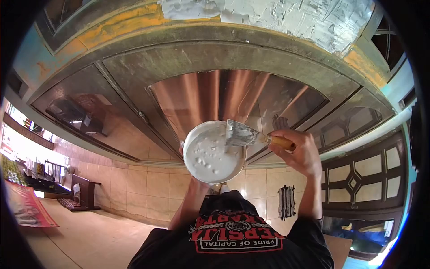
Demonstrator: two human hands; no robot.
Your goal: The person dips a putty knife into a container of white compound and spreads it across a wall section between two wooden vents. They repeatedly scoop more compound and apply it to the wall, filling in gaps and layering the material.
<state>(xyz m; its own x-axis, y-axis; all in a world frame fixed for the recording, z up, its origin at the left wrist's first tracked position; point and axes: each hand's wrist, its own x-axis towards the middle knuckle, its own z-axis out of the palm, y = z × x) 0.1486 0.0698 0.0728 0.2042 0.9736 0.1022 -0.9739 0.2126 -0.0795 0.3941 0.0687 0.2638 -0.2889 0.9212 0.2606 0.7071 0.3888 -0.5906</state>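
Observation:
A round white tub [186,167] of lumpy white putty [209,158] is held up in front of my body. My left hand [181,147] supports it from below and the side; most of that hand is hidden behind the tub, with fingertips showing at its left edge. In my right hand [303,153] is a putty knife [242,134], gripped by its wooden handle. Its wide metal blade, smeared with putty, lies over the tub's right rim and points left.
Ahead stands a wooden door and window frame [188,60] with glass panes [233,96]. Above it is a wall patch coated in rough white putty [309,20]. A striped mat [286,202] lies on the tiled floor [148,190]. Dark furniture [85,195] stands at left.

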